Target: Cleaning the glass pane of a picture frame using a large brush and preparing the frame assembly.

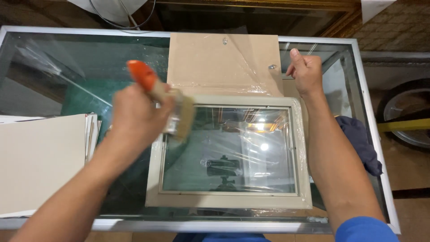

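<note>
My left hand [136,114] grips a paintbrush [172,107] with an orange handle and pale bristles, blurred by motion, over the upper left corner of a cream picture frame [228,200]. The frame lies flat on a glass-topped table [67,67], and its glass pane [233,152] reflects lights. My right hand [305,71] rests near the right edge of a brown backing board [215,58] wrapped in clear plastic, just beyond the frame, with fingers curled; whether it pinches the plastic is unclear.
A stack of pale boards [40,161] lies at the table's left. A dark blue cloth [358,143] sits at the right edge. A wheel [407,116] stands beyond the table on the right. White cable [121,18] lies at the back.
</note>
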